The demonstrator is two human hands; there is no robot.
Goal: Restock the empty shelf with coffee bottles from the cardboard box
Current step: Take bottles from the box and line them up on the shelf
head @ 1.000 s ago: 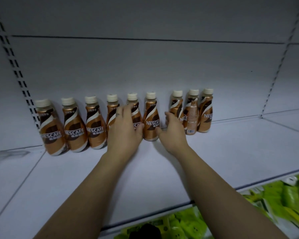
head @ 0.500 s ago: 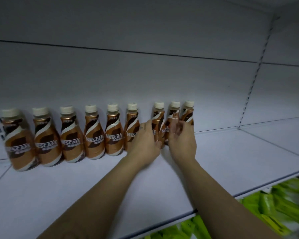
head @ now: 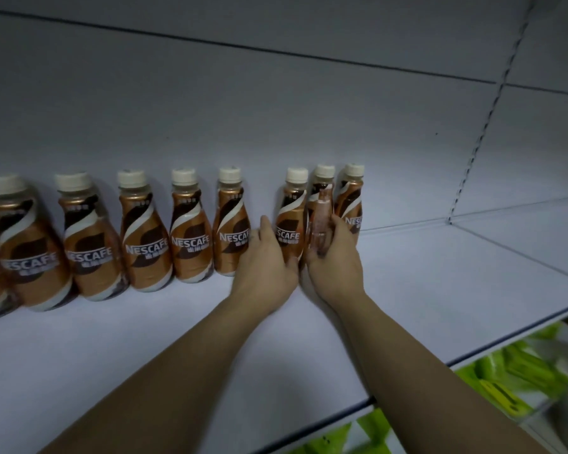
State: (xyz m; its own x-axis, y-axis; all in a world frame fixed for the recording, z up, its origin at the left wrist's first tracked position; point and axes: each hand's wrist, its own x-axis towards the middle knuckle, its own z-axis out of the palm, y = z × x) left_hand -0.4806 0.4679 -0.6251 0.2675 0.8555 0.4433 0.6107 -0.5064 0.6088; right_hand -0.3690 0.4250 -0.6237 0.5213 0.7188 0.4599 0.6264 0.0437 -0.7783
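Several brown coffee bottles (head: 191, 231) with cream caps stand in a row along the back of the white shelf (head: 440, 290). A group of three stands at the right end of the row, after a small gap. My left hand (head: 264, 270) holds the lower part of the left bottle of that group (head: 291, 204), thumb up in the gap. My right hand (head: 336, 263) grips the middle bottle (head: 323, 181) low down. The rightmost bottle (head: 351, 198) stands just behind my right fingers. The cardboard box is out of view.
A slotted upright strip (head: 482, 136) divides the white back panel at the right, with bare shelf surface beyond the bottles. Green packages (head: 518, 378) lie on the lower shelf under the front edge at the bottom right.
Both hands have moved right along the row, from the middle bottles to the three at the right end. The view has shifted right with them.
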